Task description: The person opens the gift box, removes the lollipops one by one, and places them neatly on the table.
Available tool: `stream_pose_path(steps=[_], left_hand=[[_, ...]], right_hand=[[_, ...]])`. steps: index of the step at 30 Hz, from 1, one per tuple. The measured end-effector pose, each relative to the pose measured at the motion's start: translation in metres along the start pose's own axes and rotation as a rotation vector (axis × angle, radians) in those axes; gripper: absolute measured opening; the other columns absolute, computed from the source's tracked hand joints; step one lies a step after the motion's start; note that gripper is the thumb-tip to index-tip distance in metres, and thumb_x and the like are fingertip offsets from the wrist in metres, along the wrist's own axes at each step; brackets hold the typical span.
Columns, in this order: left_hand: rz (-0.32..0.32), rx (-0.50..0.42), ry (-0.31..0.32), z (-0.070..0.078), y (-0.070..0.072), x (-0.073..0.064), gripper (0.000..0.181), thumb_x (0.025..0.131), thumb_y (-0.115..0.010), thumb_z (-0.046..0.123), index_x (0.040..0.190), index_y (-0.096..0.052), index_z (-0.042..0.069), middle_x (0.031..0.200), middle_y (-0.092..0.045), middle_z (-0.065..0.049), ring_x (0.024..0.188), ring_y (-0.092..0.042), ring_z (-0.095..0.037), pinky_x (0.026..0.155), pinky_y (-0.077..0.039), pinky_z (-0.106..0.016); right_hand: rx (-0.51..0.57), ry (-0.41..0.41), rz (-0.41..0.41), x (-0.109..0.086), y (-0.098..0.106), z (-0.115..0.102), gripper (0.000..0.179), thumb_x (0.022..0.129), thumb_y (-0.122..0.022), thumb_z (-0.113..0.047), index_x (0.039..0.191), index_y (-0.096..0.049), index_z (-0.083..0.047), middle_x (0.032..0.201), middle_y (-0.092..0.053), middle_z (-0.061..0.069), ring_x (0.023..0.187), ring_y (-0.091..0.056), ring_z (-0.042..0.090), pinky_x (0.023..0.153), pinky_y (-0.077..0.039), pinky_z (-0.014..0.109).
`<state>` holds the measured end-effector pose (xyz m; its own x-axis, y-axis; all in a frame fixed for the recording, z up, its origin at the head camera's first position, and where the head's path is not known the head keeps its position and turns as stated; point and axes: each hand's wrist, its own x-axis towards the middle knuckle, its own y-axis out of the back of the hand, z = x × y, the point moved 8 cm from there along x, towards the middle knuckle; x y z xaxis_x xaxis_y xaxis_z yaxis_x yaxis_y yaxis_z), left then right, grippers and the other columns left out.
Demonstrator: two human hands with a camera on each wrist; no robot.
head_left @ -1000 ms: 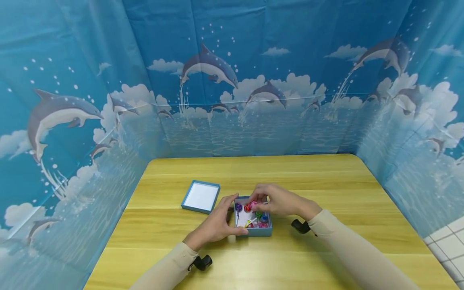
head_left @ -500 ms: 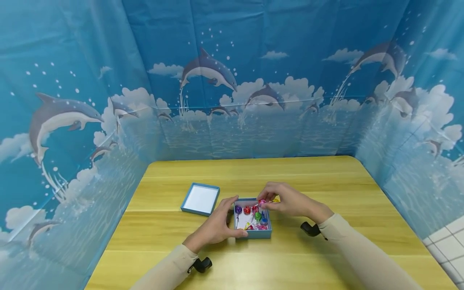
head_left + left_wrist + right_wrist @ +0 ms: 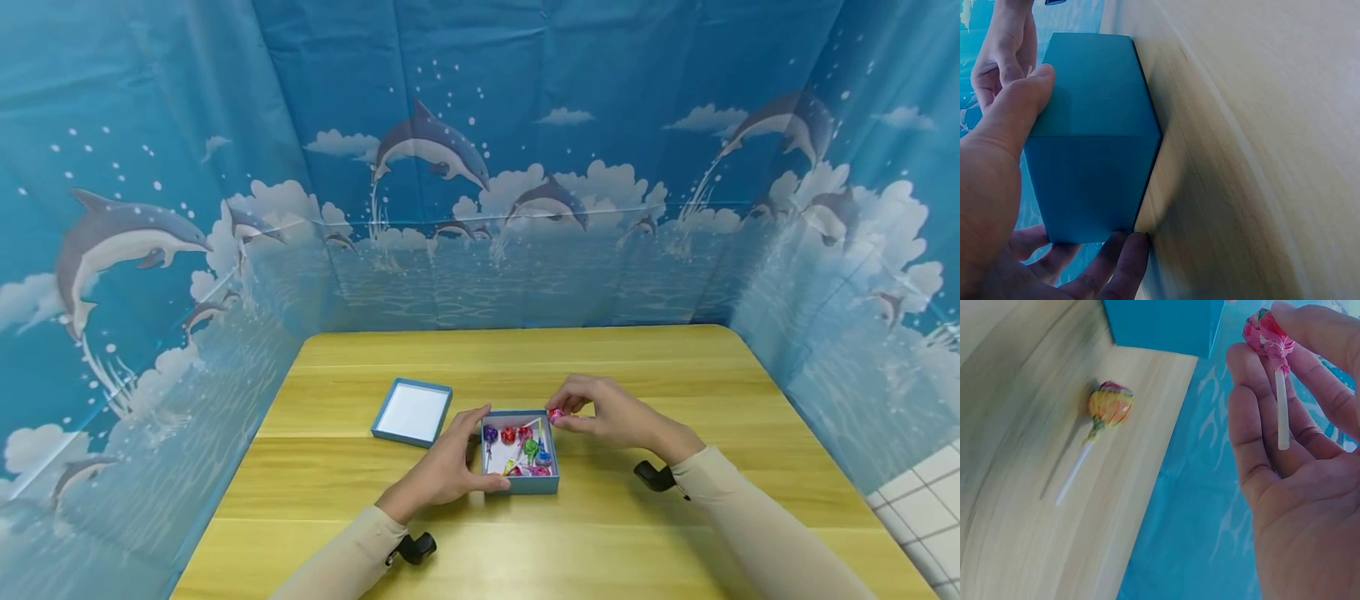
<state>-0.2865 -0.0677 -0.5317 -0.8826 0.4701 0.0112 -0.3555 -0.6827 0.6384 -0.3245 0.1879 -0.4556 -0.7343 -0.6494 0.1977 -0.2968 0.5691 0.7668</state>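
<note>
My left hand [image 3: 448, 462] grips the open blue box [image 3: 521, 486] at its left side, thumb over the front wall. Several wrapped lollipops lie inside, among them a purple one [image 3: 491, 433], a red one [image 3: 508, 435] and a green one [image 3: 531, 448]. Just past the box's right rim, my right hand [image 3: 611, 412] pinches a pink lollipop [image 3: 1266, 334] by its wrapped head, the white stick pointing towards the palm. Below that hand an orange and yellow lollipop [image 3: 1110, 404] lies on the table; in the head view the hand hides it.
A blue box lid [image 3: 412, 411], white inside up, lies left of the box. The yellow wood-grain table [image 3: 360, 358] is bordered by a dolphin-print curtain [image 3: 480, 283] at the back and both sides. White floor tiles [image 3: 926, 504] show at right.
My right hand has moved right with the pink lollipop, from over the box to beyond its right rim. The left hand keeps its grip on the box.
</note>
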Motion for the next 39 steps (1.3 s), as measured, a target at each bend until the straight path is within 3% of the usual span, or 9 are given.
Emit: stream_pose_path(steps=[13,25,39], left_hand=[[-0.007,0.006,0.009,0.001,-0.001,-0.001,0.126,0.092,-0.099,0.056,0.187,-0.026,0.017,0.189,-0.034,-0.015,0.173,-0.042,-0.044,0.140,-0.038,-0.068],[-0.009,0.012,0.012,0.002,0.000,-0.002,0.125,0.092,-0.099,0.058,0.187,-0.026,0.019,0.190,-0.034,-0.014,0.173,-0.043,-0.044,0.140,-0.039,-0.068],[-0.008,0.000,0.006,0.001,0.000,-0.002,0.125,0.093,-0.099,0.056,0.187,-0.026,0.019,0.190,-0.033,-0.014,0.173,-0.042,-0.043,0.140,-0.038,-0.067]], right_hand=[[0.002,-0.082,0.022,-0.016,-0.001,0.030,0.022,0.109,-0.085,-0.015,0.131,-0.082,-0.011,0.123,-0.084,-0.003,0.104,-0.079,0.006,0.099,-0.071,0.048],[-0.032,-0.147,0.020,-0.025,-0.012,0.051,0.019,0.108,-0.085,-0.011,0.126,-0.083,-0.016,0.118,-0.082,-0.006,0.103,-0.076,0.004,0.094,-0.069,0.036],[-0.075,-0.111,0.038,-0.024,-0.020,0.056,0.020,0.105,-0.088,-0.009,0.123,-0.085,-0.016,0.115,-0.079,-0.005,0.100,-0.072,0.005,0.087,-0.066,0.029]])
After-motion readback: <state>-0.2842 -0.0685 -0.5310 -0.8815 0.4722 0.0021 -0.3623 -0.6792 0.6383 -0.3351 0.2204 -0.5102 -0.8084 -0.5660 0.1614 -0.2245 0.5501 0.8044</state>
